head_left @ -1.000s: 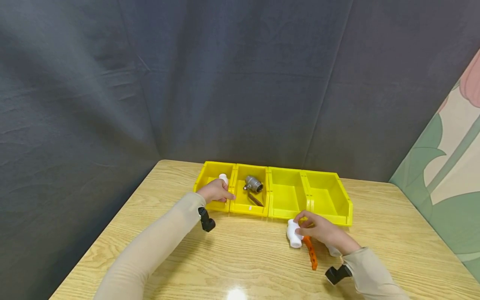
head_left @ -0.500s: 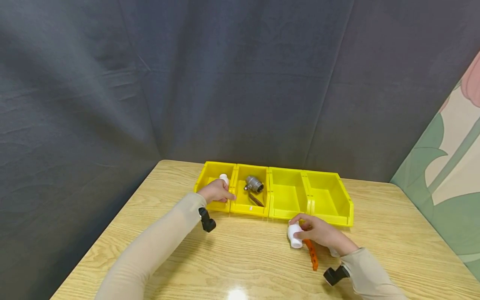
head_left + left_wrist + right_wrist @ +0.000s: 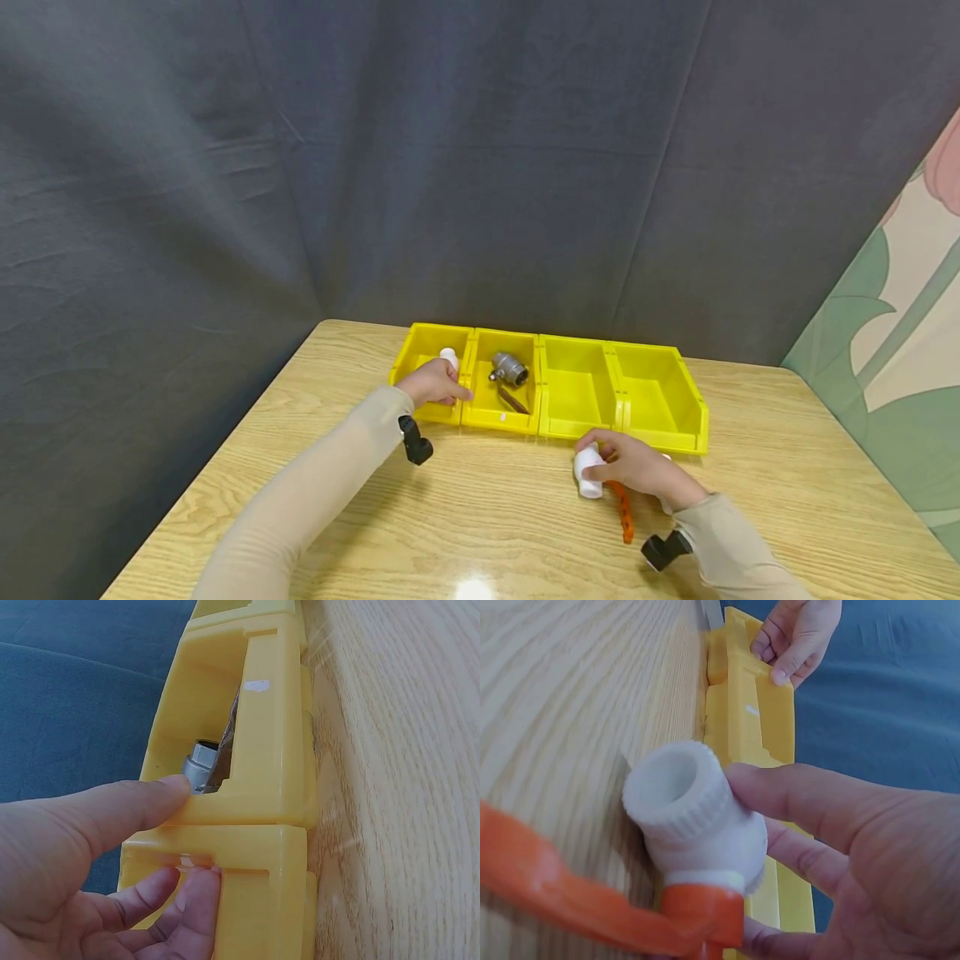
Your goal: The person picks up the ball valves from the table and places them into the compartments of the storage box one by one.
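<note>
My right hand [image 3: 637, 467] grips a white plastic ball valve [image 3: 589, 473] on the table, in front of the third bin. Its orange lever handle [image 3: 624, 512] points toward me; the right wrist view shows thumb and fingers on opposite sides of the white body [image 3: 697, 825]. My left hand [image 3: 435, 382] lies over the adjoining walls of the two leftmost yellow bins [image 3: 259, 810]. Its thumb is on the second bin's side, its curled fingers in the first, pinching the walls. Beside it in the leftmost bin is a white plastic piece [image 3: 449, 357], partly hidden.
The second bin holds a grey metal valve [image 3: 509, 369] and a brownish flat lever [image 3: 513, 399]. The third bin [image 3: 576, 396] and fourth bin [image 3: 660, 400] adjoin it on the right. A white object behind my right wrist is mostly hidden. Dark cloth [image 3: 480, 167] hangs behind the wooden table [image 3: 450, 517].
My right fingers have closed further round the ball valve, which has turned slightly, and the right wrist has shifted a little left. My left hand stays at the bin walls.
</note>
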Demonstrator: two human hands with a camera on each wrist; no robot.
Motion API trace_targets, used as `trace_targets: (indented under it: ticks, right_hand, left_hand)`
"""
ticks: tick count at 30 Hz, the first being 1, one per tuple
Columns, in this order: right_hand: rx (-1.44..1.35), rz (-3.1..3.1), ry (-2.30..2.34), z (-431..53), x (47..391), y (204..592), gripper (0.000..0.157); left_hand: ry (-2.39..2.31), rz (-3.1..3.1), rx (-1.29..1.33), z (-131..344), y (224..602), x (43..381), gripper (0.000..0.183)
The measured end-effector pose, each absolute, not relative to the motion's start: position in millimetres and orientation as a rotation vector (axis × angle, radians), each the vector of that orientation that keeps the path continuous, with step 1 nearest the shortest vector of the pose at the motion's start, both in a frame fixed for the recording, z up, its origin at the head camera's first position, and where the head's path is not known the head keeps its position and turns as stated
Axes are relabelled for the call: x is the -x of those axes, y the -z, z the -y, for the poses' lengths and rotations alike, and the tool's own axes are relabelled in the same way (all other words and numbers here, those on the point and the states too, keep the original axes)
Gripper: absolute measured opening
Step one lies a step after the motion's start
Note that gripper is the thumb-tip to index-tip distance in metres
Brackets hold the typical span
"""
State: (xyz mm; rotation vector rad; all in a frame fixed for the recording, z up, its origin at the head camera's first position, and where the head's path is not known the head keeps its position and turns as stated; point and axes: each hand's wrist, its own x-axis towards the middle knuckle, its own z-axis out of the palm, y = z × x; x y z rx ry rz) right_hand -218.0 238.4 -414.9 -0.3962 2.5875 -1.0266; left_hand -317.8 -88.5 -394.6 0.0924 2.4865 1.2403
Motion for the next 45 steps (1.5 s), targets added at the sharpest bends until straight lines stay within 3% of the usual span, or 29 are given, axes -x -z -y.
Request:
trace_targets:
  ticks: [23,45]
  right_hand:
    - [0.409,-2.550,1.042,-234,220,414,0.032]
    - [0.380,-2.363,1.229,-242,234,412,0.043]
  left_hand:
    - [-1.232,-2.487,-0.085,88,394,318,0.037]
    - [-1.249,-2.484,-0.077,87,395,319,0.036]
